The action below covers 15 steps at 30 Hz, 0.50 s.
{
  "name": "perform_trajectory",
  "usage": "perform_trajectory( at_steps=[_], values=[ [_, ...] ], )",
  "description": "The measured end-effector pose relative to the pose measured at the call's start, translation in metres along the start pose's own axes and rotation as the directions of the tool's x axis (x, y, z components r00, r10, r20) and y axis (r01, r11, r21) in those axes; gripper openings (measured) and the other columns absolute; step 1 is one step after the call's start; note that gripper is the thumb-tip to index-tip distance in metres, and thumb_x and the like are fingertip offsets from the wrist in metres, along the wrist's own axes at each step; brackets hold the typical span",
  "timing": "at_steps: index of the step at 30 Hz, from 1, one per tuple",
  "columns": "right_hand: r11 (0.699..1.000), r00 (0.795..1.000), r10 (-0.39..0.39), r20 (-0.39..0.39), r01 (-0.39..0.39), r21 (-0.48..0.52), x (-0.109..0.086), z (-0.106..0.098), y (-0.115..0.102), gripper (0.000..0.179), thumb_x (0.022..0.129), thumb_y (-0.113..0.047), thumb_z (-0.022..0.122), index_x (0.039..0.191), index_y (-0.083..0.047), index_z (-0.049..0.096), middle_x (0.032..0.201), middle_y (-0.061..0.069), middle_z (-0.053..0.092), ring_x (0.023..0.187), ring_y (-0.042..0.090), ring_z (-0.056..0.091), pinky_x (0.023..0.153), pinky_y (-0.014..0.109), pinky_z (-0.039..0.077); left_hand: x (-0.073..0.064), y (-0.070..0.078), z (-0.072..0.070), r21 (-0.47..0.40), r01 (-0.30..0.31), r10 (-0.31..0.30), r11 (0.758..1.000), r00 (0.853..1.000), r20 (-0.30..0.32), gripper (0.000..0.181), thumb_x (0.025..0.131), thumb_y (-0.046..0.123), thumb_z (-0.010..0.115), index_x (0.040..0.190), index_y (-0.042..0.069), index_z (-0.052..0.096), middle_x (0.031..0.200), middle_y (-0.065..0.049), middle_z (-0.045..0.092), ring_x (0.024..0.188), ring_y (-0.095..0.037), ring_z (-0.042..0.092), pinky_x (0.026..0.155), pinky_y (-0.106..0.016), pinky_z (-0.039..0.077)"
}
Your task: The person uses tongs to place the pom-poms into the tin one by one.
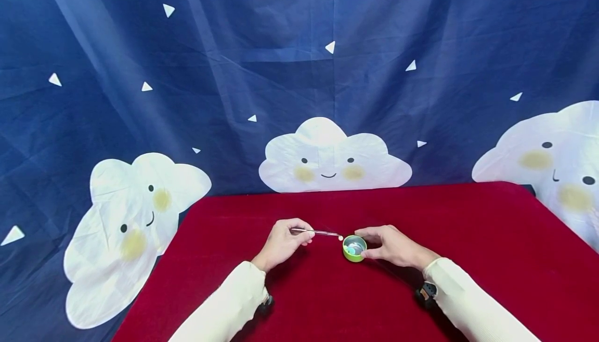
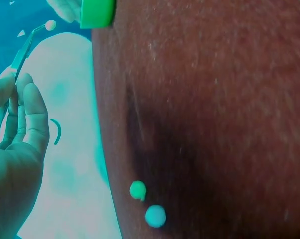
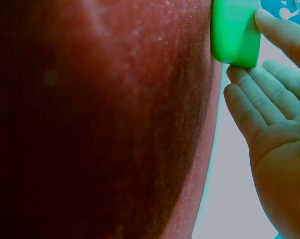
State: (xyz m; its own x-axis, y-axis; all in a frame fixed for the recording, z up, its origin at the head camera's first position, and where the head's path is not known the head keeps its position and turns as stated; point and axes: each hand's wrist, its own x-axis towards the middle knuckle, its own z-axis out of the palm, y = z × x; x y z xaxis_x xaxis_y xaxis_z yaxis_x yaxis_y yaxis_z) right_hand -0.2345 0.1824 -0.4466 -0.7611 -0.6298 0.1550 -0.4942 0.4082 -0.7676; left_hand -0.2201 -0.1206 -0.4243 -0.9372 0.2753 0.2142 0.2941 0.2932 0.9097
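Note:
Thin metal tweezers (image 1: 323, 233) are pinched between the thumb and fingers of my left hand (image 1: 284, 240), pointing right. At their bent tip is a small pale ball (image 2: 50, 25), just left of the rim of a round green tin (image 1: 354, 259). My right hand (image 1: 398, 247) grips that tin from the right, thumb on the near side and fingers on the far side. Inside the tin (image 3: 237, 35) lie a few small pale and turquoise pieces. The left wrist view also has a greenish ball (image 2: 138, 190) and a bluish ball (image 2: 155, 216) lying on the cloth.
A dark red cloth (image 1: 224, 259) covers the table. Behind its far edge hangs a blue curtain (image 1: 299, 71) printed with white clouds and small triangles. Each wrist wears a dark strapped device, such as the one on the right wrist (image 1: 427, 292).

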Motion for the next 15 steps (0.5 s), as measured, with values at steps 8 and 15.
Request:
perform_trajectory(
  at_steps=[8,15],
  values=[
    [1.000,1.000,0.018,0.009,-0.019,0.018,0.000,0.000,-0.001,0.054,0.086,-0.010,0.079,0.131,0.011,0.057,0.122,0.021,0.066,0.113,0.034,0.064,0.094,0.044,0.051,0.001,-0.002,0.014,0.004,-0.012,0.012,1.000,1.000,0.010,0.006,0.087,0.002,0.074,0.092,-0.001,0.074,0.076,-0.014,0.071,0.071,-0.035,0.069,0.068,-0.034,0.059],
    [1.000,1.000,0.014,0.005,-0.014,0.021,0.000,0.000,-0.002,0.054,0.085,-0.008,0.079,0.130,0.012,0.057,0.121,0.021,0.067,0.113,0.034,0.065,0.094,0.044,0.051,0.001,-0.004,0.020,0.046,0.019,-0.021,0.999,0.999,0.032,0.006,0.086,0.002,0.076,0.091,0.000,0.075,0.075,-0.010,0.071,0.069,-0.028,0.070,0.064,-0.022,0.057]
  ],
)
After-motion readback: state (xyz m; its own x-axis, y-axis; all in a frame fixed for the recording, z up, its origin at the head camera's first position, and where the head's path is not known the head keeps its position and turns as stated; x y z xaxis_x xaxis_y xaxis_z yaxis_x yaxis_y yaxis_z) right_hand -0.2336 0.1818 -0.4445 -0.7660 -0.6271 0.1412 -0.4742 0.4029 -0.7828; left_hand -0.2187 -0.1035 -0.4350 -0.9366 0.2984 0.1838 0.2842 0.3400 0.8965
